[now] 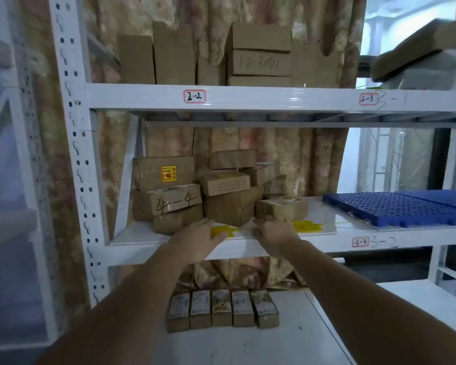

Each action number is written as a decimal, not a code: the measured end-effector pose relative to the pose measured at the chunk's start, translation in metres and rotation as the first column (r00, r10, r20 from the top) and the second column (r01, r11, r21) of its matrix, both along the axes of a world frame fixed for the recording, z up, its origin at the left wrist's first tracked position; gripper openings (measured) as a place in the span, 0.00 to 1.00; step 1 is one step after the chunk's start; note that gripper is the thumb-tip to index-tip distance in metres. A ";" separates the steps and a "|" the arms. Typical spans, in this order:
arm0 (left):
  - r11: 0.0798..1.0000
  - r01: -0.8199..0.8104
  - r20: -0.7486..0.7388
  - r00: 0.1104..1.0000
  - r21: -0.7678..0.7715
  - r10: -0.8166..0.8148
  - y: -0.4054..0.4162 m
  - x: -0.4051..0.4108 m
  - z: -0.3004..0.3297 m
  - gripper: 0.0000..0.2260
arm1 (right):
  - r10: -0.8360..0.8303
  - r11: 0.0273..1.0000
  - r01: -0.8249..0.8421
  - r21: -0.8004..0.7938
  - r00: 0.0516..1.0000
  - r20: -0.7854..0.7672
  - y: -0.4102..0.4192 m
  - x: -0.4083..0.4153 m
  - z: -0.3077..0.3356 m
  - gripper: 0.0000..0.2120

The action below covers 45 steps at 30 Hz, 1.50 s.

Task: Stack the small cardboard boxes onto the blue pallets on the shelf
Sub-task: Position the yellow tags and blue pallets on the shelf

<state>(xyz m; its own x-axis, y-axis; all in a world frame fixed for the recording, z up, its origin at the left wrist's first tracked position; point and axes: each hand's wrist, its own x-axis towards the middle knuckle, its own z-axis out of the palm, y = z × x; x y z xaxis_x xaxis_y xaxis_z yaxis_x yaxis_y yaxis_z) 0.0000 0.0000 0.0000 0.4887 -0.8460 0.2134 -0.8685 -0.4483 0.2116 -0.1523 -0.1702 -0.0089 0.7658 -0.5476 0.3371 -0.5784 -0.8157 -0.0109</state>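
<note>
Both forearms reached to the shelf (248, 246); left hand (195, 237) lay loose-fingered, right hand (273, 229) touched a small box (282, 206), grip unclear.

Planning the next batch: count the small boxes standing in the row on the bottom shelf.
5, side by side: first, second, third, fourth, fifth, rightmost. None looks hidden.

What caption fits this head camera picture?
Both hands, left and right, reach toward piled cardboard boxes beside a bare blue pallet.
</note>
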 end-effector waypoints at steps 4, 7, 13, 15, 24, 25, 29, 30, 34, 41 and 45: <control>0.995 0.020 0.025 0.999 0.102 -0.023 -0.012 0.004 -0.010 0.37 | -0.025 1.000 0.025 -0.007 0.999 -0.023 -0.015 0.006 -0.008 0.22; 0.993 0.036 0.088 0.995 0.115 -0.046 -0.012 0.007 -0.019 0.32 | 0.006 1.000 -0.004 -0.024 0.997 0.082 -0.019 0.005 -0.014 0.21; 0.997 0.052 0.115 0.992 0.065 -0.059 0.000 0.017 -0.029 0.26 | 0.021 0.999 -0.030 0.037 0.974 0.225 -0.003 0.001 -0.014 0.12; 0.998 0.057 0.159 0.985 0.020 -0.060 0.012 0.014 -0.033 0.28 | 0.039 0.997 -0.053 0.048 0.963 0.265 0.006 -0.001 -0.014 0.10; 0.929 0.102 -0.176 0.969 -0.356 -0.174 0.056 -0.030 -0.034 0.27 | 0.128 0.986 -0.162 0.030 0.869 0.478 0.050 -0.066 -0.011 0.07; 0.920 0.123 -0.188 0.961 -0.373 -0.204 0.056 -0.039 -0.033 0.28 | 0.129 0.987 -0.161 0.023 0.860 0.494 0.051 -0.077 -0.012 0.06; 0.875 0.148 -0.228 0.933 -0.460 -0.277 0.045 -0.079 -0.030 0.28 | 0.092 0.991 -0.128 0.041 0.867 0.490 0.047 -0.125 -0.014 0.05; 0.861 0.148 -0.244 0.923 -0.486 -0.297 0.039 -0.090 -0.029 0.28 | 0.075 0.993 -0.110 0.044 0.873 0.482 0.045 -0.139 -0.015 0.05; 0.831 0.185 -0.270 0.890 -0.524 -0.368 0.008 -0.137 -0.030 0.21 | -0.003 0.999 -0.021 0.047 0.887 0.463 0.027 -0.195 -0.012 0.06; 0.791 0.209 -0.341 0.817 -0.575 -0.464 -0.071 -0.232 -0.023 0.24 | -0.119 0.993 0.104 0.058 0.871 0.477 -0.025 -0.306 -0.006 0.06; 0.768 0.228 -0.328 0.805 -0.598 -0.494 -0.121 -0.285 -0.022 0.22 | -0.156 0.988 0.139 0.072 0.869 0.469 -0.067 -0.363 -0.003 0.06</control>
<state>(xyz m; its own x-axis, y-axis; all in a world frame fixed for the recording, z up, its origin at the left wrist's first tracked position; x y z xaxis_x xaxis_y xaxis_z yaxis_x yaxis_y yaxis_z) -0.2848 -0.1211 -0.0224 0.3174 -0.8045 0.5020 -0.6857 0.1709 0.7076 -0.5153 -0.2368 -0.0117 0.4301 -0.6597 0.6164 -0.6109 -0.7153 -0.3394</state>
